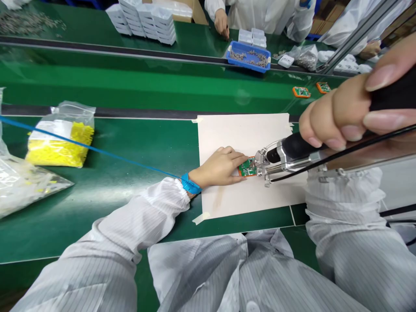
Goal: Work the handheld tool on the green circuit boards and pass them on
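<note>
**Circuit board [247, 167] positioned at the head of a black-handled tool [300, 145]**

The board, green with an orange border, lies on a pale sheet [240, 130] taped to the green table [136, 151]. The right hand [344, 112] has its grip closed around the tool's handle; the metal head stands over the board's right end, and contact between the two cannot be confirmed. The left hand [222, 167] lies palm down, with thumb and fingers at the board's left end; whether its grip pinches the board cannot be told. A blue wrist strap [191, 184] encircles the left wrist. A bag of yellow pieces [61, 138] lies well apart to the left. Beyond, a co-worker's hand [222, 24] is near a blue tray [248, 66] containing small parts.
</note>
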`<action>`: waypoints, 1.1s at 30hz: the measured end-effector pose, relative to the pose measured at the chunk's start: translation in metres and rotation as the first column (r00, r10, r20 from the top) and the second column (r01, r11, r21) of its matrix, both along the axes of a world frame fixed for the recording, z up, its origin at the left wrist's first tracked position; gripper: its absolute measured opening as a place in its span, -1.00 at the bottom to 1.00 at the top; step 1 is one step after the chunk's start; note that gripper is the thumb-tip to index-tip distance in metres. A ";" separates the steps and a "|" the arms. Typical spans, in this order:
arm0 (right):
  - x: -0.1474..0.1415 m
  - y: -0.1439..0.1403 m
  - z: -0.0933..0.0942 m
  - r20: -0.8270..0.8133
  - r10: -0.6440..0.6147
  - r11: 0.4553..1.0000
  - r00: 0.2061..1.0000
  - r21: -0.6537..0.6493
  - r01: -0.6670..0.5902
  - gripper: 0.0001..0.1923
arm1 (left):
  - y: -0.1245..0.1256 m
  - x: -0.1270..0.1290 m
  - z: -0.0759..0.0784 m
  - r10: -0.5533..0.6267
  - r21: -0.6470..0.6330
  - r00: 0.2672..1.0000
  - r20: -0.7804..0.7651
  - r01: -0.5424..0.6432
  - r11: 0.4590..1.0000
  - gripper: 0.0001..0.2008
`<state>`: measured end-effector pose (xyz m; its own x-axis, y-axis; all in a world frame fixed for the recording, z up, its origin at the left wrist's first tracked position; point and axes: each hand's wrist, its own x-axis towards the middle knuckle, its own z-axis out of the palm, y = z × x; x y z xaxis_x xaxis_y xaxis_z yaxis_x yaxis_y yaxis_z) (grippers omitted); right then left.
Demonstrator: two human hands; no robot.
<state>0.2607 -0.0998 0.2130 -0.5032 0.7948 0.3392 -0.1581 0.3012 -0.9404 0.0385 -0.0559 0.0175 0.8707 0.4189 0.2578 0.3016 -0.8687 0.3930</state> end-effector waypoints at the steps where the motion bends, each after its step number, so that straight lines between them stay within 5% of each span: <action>1: 0.002 0.000 0.001 0.002 0.006 0.999 1.000 0.038 -0.006 -0.82 | 0.000 0.000 0.000 0.012 0.006 1.000 0.001 -0.012 1.000 -0.38; 3: 0.004 -0.003 0.004 0.028 0.008 0.994 1.000 0.109 -0.011 -0.82 | -0.001 0.000 -0.001 0.054 0.018 0.999 0.000 -0.054 0.998 -0.40; 9: -0.013 -0.016 0.007 -0.024 -0.145 0.975 0.989 -0.172 0.139 -0.68 | -0.002 0.000 -0.003 0.242 0.052 0.970 0.015 -0.243 0.969 -0.41; 14: -0.029 -0.016 0.003 -0.081 -0.101 0.970 0.992 -0.227 0.081 -0.58 | 0.000 -0.001 -0.002 0.123 0.058 0.992 0.002 -0.123 0.991 -0.41; 26: -0.027 -0.015 0.002 -0.036 -0.027 0.988 0.999 -0.154 0.022 -0.59 | 0.001 -0.002 0.002 0.011 0.082 0.996 -0.083 -0.004 0.997 -0.48; 33: -0.018 -0.002 -0.010 -0.031 0.039 0.991 0.999 0.132 -0.034 -0.81 | 0.001 -0.003 0.003 0.001 0.083 0.996 -0.088 0.006 0.997 -0.47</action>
